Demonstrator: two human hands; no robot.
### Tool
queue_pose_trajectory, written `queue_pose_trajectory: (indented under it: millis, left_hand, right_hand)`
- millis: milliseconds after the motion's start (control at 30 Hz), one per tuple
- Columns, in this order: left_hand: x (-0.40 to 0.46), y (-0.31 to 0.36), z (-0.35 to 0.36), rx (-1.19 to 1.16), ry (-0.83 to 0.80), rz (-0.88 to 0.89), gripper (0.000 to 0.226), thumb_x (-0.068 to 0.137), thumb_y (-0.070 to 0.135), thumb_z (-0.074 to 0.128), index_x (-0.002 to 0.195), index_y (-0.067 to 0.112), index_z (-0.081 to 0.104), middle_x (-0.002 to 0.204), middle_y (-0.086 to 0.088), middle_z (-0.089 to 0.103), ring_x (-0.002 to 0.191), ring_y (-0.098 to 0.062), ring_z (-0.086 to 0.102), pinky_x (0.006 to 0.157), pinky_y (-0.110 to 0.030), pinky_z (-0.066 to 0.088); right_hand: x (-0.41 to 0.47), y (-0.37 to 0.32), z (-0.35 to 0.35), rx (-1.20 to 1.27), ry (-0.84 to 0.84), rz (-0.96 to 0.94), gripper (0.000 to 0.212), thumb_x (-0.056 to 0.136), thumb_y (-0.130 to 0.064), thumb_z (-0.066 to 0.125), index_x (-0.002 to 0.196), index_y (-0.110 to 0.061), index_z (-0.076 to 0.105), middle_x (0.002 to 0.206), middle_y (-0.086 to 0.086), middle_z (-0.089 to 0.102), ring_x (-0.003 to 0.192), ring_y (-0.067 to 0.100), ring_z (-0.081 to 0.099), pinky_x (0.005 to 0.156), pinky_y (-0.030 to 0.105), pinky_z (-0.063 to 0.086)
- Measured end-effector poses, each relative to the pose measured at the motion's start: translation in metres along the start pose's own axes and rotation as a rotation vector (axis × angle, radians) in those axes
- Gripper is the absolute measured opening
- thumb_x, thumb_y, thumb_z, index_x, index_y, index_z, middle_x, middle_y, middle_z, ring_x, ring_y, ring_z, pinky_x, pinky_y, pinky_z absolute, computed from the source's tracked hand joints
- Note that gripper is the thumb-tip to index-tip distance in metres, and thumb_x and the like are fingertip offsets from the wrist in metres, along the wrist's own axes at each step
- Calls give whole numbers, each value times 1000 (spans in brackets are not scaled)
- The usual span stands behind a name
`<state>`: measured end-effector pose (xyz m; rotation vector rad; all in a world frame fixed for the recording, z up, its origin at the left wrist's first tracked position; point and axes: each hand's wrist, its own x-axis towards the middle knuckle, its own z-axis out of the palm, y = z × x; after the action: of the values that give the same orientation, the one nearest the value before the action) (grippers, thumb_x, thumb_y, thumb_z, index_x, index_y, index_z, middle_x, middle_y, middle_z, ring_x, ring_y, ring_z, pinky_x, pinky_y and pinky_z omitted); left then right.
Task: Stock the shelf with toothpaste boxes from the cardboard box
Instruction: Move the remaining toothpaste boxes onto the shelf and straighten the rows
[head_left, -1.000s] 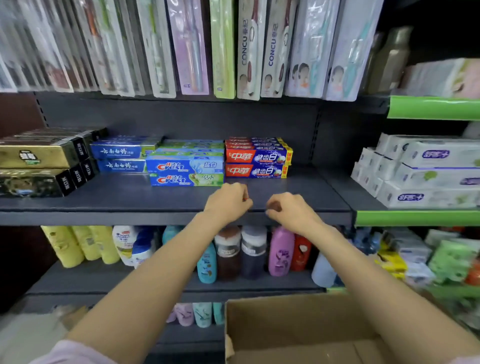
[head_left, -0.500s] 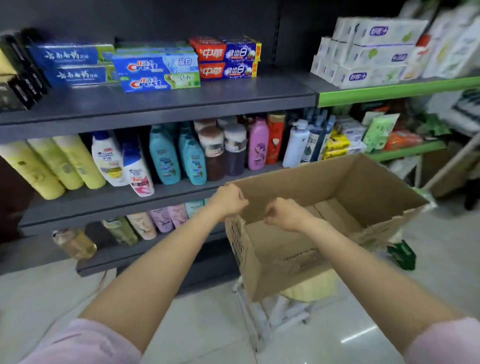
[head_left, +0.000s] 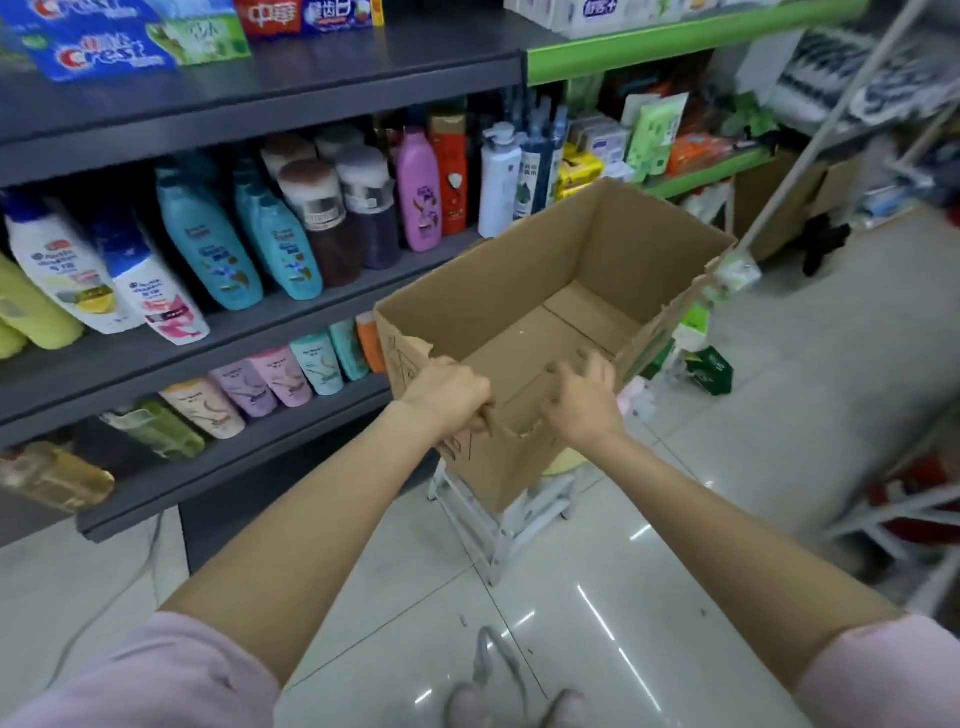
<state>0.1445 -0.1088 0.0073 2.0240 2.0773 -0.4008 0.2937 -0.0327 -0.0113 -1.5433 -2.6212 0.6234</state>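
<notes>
My left hand grips the torn near rim of the cardboard box. My right hand reaches into it, fingers loose, holding nothing. Toothpaste boxes sit on the far-left top shelf.

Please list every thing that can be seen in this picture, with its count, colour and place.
cardboard box: one, brown, open, no toothpaste visible inside, on a white stand
toothpaste boxes: several, blue, green and red, top grey shelf
bottles: many, teal, white, yellow, pink, red, brown, middle shelf
tubes: several, pastel, lower shelf
packets: several, green, yellow, orange, green-edged shelf at right
floor: white tiles
left hand: grips the box's near torn rim
right hand: fingers spread over the box
</notes>
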Motion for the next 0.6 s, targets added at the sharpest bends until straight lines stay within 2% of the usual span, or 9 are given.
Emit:
queue_pose_trajectory:
  millis: [67, 133, 200, 267, 300, 400, 467, 500, 600]
  left_hand:
    - [7, 28, -11, -25, 22, 68, 16, 88, 31, 59, 100, 25, 68, 100, -4, 69, 101, -24, 62, 91, -33, 34]
    - [18, 62, -24, -26, 64, 148, 18, 90, 32, 59, 103, 25, 69, 103, -5, 68, 101, -25, 62, 84, -31, 37]
    - [30, 94, -34, -12, 110, 232, 20, 89, 34, 59, 104, 25, 68, 103, -5, 69, 100, -26, 63, 74, -29, 37]
    - [40, 128, -42, 2, 154, 315, 23, 88, 38, 59, 102, 21, 64, 102, -6, 69, 100, -27, 63, 70, -31, 39]
    - [45, 142, -44, 17, 177, 351, 26, 88, 41, 58, 102, 19, 61, 102, -7, 68, 99, -28, 63, 68, -31, 39]
    - [54, 194, -46, 32, 221, 455, 29, 89, 41, 56, 108, 19, 52, 101, -6, 67, 95, -29, 63, 63, -32, 38]
    - [58, 229, -48, 18, 165, 531, 30, 88, 33, 56, 114, 20, 50, 100, -5, 66, 93, -28, 62, 64, -33, 40]
    - [60, 249, -49, 27, 126, 564, 32, 87, 31, 56, 116, 21, 49, 100, -4, 66, 93, -27, 62, 65, -33, 42]
    - [64, 282, -43, 94, 66, 594, 28, 89, 34, 55, 114, 21, 55, 105, -5, 67, 96, -26, 63, 72, -33, 45]
  right_hand:
    - [-10, 18, -11, 247, 90, 161, 73, 87, -17, 60, 148, -16, 19, 154, 18, 3, 144, 31, 6, 113, 36, 21]
    - [-19, 45, -22, 514, 50, 359, 85, 86, -15, 62, 150, -14, 6, 152, 20, 18, 137, 33, 28, 109, 37, 31]
    - [-27, 74, -28, 794, -14, 515, 60, 86, -12, 58, 139, -11, 31, 135, 19, 48, 110, 33, 56, 89, 43, 52]
    - [-41, 105, -36, 943, 34, 623, 19, 89, -8, 50, 108, -9, 52, 118, 19, 60, 90, 29, 63, 67, 38, 58]
    - [-48, 119, -39, 940, 72, 639, 10, 91, -7, 47, 97, -10, 54, 112, 17, 62, 88, 29, 63, 63, 36, 58]
    - [-73, 165, -52, 857, 174, 651, 17, 91, -4, 41, 91, -9, 57, 96, 16, 64, 82, 31, 64, 54, 32, 57]
    - [-94, 198, -56, 820, 223, 676, 22, 89, 1, 39, 86, -7, 58, 88, 16, 63, 75, 32, 62, 56, 37, 57]
    - [-108, 218, -55, 810, 245, 709, 24, 88, 2, 38, 89, -6, 60, 88, 17, 64, 75, 33, 63, 58, 39, 57]
    - [-141, 266, -44, 749, 275, 792, 39, 89, 4, 36, 120, -1, 57, 108, 20, 65, 86, 37, 65, 63, 39, 58]
